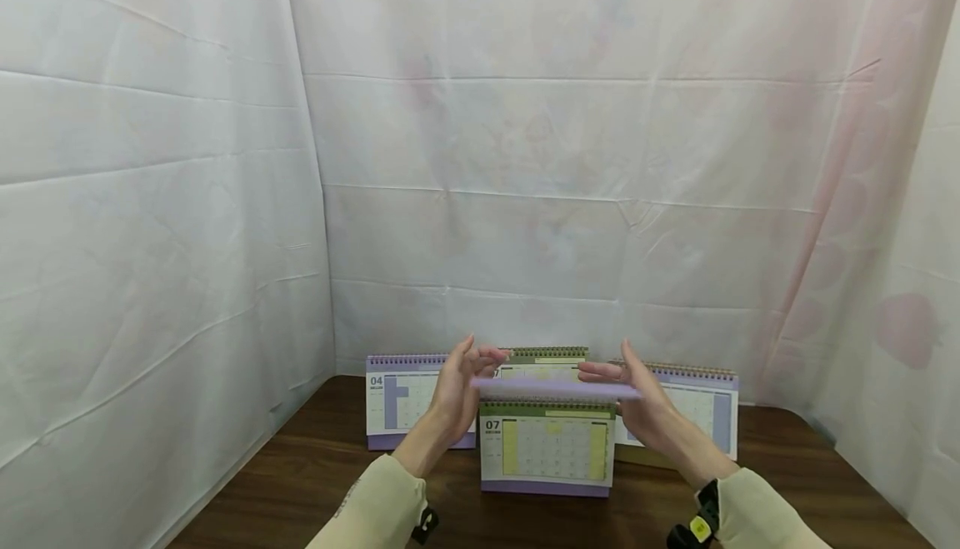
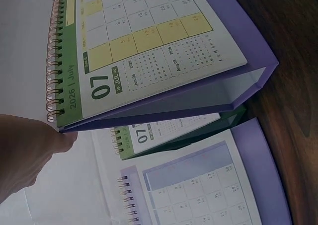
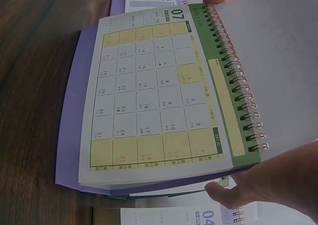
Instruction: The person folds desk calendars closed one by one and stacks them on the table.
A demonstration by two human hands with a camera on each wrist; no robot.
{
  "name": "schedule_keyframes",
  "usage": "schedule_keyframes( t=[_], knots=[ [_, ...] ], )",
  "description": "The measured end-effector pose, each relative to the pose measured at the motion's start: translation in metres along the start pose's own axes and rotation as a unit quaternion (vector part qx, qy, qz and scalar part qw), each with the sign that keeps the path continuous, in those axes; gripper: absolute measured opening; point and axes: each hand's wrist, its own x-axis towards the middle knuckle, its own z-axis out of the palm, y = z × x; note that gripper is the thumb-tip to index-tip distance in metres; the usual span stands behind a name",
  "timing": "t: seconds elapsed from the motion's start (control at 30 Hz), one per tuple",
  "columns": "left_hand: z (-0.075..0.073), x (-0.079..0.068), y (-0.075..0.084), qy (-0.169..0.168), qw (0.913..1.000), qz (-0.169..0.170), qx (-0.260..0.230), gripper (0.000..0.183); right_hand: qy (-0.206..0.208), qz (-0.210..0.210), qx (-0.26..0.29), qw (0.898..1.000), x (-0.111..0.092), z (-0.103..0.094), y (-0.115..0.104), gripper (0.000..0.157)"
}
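A spiral-bound desk calendar (image 1: 547,449) stands at the front on the wooden table, open to a green-headed July page, with a purple base. Across its top a thin pale purple strip (image 1: 557,388), seemingly a sheet viewed nearly edge-on and blurred, spans between both hands. My left hand (image 1: 459,382) is at the strip's left end, thumb raised and fingers pointing inward. At the other end is my right hand (image 1: 637,395), its thumb also up. In the wrist views, fingers (image 2: 64,141) and a thumb (image 3: 226,195) lie close to the calendar's top corners; contact is unclear.
Behind stand more desk calendars: a purple one (image 1: 408,399) at left, a green July one (image 1: 547,357) in the middle, and a purple one (image 1: 708,411) at right. The dark wooden table (image 1: 300,482) is bounded by pale cloth walls (image 1: 480,157).
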Motion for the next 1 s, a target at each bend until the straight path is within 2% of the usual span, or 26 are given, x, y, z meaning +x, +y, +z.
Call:
schedule_keyframes(
  t=[0.17, 0.43, 0.57, 0.67, 0.73, 0.77, 0.87, 0.93, 0.97, 1.0],
  knots=[
    [-0.001, 0.001, 0.000, 0.003, 0.9998, 0.006, 0.021, 0.048, 0.017, 0.003, -0.043, 0.999, 0.003, 0.001, 0.003, 0.090],
    [-0.006, 0.002, -0.005, -0.048, 0.9957, 0.008, 0.079, 0.037, 0.013, -0.008, -0.006, 1.000, 0.004, 0.002, 0.005, 0.088],
    [-0.008, 0.004, -0.007, -0.059, 0.9923, 0.014, 0.108, 0.035, 0.011, -0.013, 0.010, 1.000, 0.004, 0.001, 0.007, 0.089],
    [-0.006, 0.004, -0.010, -0.053, 0.9863, 0.032, 0.153, 0.034, 0.018, -0.020, 0.015, 1.000, 0.005, 0.000, 0.010, 0.089],
    [-0.004, 0.003, -0.014, -0.044, 0.9765, 0.056, 0.204, 0.032, 0.027, -0.022, 0.015, 0.999, 0.005, -0.001, 0.013, 0.089],
    [-0.003, 0.002, -0.017, -0.036, 0.9673, 0.070, 0.241, 0.031, 0.029, -0.023, 0.012, 0.999, 0.006, -0.001, 0.015, 0.089],
    [0.001, -0.002, -0.028, -0.002, 0.9267, 0.101, 0.362, 0.039, 0.033, -0.013, -0.005, 0.999, 0.006, -0.001, 0.022, 0.092],
    [0.002, -0.006, -0.038, 0.028, 0.9000, 0.107, 0.422, 0.056, 0.033, -0.005, -0.015, 0.999, 0.005, -0.001, 0.028, 0.095],
    [0.003, -0.008, -0.041, 0.045, 0.8909, 0.102, 0.440, 0.066, 0.032, 0.000, -0.017, 0.999, 0.004, -0.001, 0.031, 0.095],
    [0.004, -0.011, -0.045, 0.061, 0.8876, 0.094, 0.447, 0.075, 0.030, 0.004, -0.018, 0.999, 0.003, -0.001, 0.034, 0.095]
  ],
)
